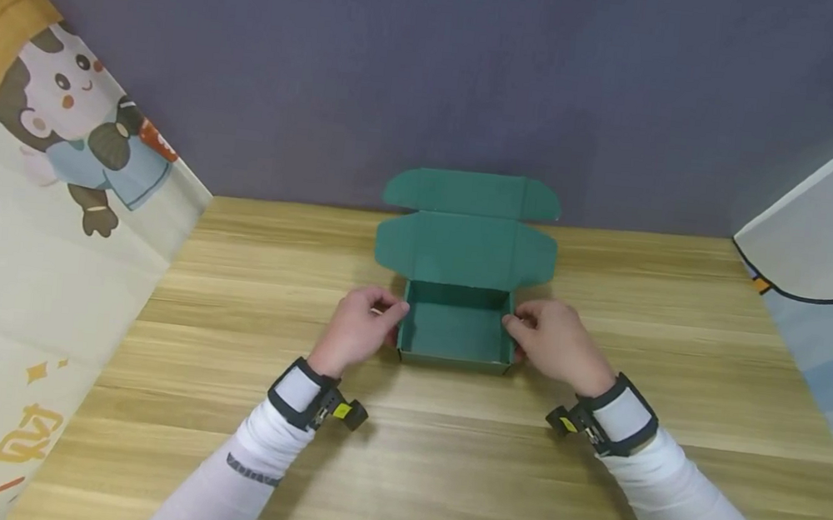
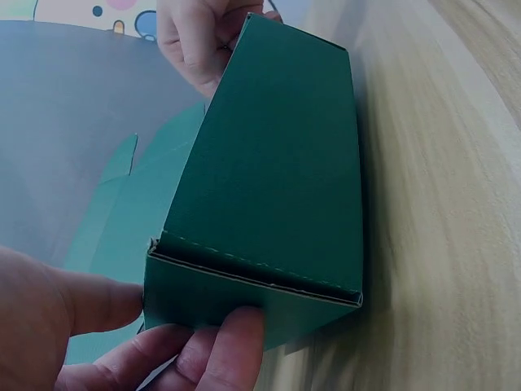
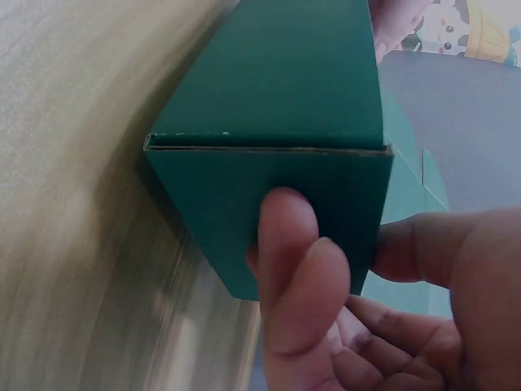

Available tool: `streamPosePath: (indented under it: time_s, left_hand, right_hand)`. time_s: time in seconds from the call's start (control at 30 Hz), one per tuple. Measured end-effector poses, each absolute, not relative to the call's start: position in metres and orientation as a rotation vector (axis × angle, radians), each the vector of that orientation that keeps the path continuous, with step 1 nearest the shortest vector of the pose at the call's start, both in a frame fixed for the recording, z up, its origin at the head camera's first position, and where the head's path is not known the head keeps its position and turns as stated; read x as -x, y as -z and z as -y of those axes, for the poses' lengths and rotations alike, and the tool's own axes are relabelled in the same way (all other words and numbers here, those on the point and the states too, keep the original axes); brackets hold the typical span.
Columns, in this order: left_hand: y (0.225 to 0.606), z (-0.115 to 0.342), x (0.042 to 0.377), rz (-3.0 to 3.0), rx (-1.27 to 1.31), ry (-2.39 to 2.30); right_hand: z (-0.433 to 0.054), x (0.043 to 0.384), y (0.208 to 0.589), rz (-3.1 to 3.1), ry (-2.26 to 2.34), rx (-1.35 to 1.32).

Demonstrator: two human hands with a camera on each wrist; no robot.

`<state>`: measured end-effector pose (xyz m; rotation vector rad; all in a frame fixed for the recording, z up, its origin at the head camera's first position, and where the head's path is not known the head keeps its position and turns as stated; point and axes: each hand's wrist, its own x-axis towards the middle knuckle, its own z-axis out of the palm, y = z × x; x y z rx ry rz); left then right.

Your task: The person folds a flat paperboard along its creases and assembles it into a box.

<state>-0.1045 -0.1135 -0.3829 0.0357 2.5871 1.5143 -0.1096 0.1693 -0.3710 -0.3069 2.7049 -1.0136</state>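
A green cardboard box sits on the wooden table, its flapped lid raised and leaning back, its inside bare. My left hand pinches the left side wall, thumb at the top edge and fingers against the outer face. On the opposite side, my right hand grips the right wall the same way. In the left wrist view the box's front panel and left end show close up. The right wrist view shows fingers pressed on the right end panel.
The wood-grain table spreads around the box. A dark grey-blue backdrop rises behind it. Printed cartoon panels stand at the left and right edges. Each wrist wears a strapped camera, the left one and the right one.
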Motion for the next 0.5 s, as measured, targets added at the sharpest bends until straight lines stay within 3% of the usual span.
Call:
streamPosePath:
  time_s: [0.5]
  left_hand:
    - [0.395, 0.116, 0.108, -2.552, -0.002, -1.49]
  right_hand:
    - [-0.17, 0.11, 0.378, -2.664, 1.005, 0.269]
